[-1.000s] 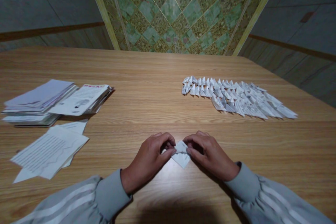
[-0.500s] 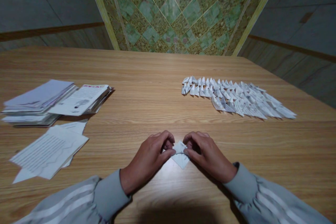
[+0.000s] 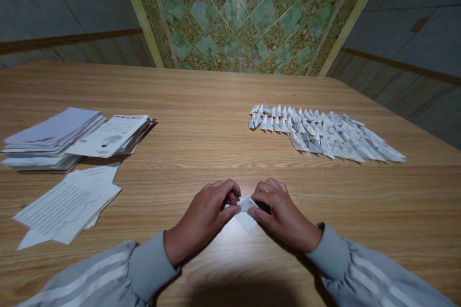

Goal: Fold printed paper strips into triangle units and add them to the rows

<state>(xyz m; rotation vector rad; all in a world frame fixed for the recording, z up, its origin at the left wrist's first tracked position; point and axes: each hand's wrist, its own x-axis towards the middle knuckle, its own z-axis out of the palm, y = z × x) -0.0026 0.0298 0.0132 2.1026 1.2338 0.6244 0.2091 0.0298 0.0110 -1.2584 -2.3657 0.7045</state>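
A small folded piece of white paper (image 3: 247, 221), pointed toward me, is held between my hands just above or on the table in the head view. My left hand (image 3: 207, 216) pinches its left corner between thumb and curled fingers. On the opposite side, my right hand (image 3: 283, 213) grips the paper, its thumb lying across the front near the middle fold. The fingertips behind the paper are partly hidden.
Rows of folded paper boats (image 3: 317, 129) stand at the right on the wooden table (image 3: 194, 91). To the left lie stacked papers (image 3: 54, 129), a booklet-like pile (image 3: 111, 136) and loose printed sheets (image 3: 68, 206). A tiled wall (image 3: 237, 19) rises behind.
My right hand has shifted slightly left, its thumb sliding inward over the folded paper. My left hand has stayed nearly still.
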